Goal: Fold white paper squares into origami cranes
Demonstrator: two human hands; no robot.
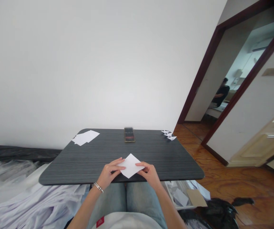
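Head view: you hold a diamond-shaped white paper [130, 166] between both hands at the near edge of a dark table [79, 165], your left hand [107, 173] gripping one corner with fingers and thumb, your right hand [151, 173] pinching the opposite one. A silver bracelet [98, 187] circles your left wrist. Beyond, loose white sheets [85, 137] overlap at far left, a small dark device [129, 134] stands mid-table, and folded white paper figures [169, 135] cluster at far right. Past a doorway, another person [222, 93] appears in dark clothing.
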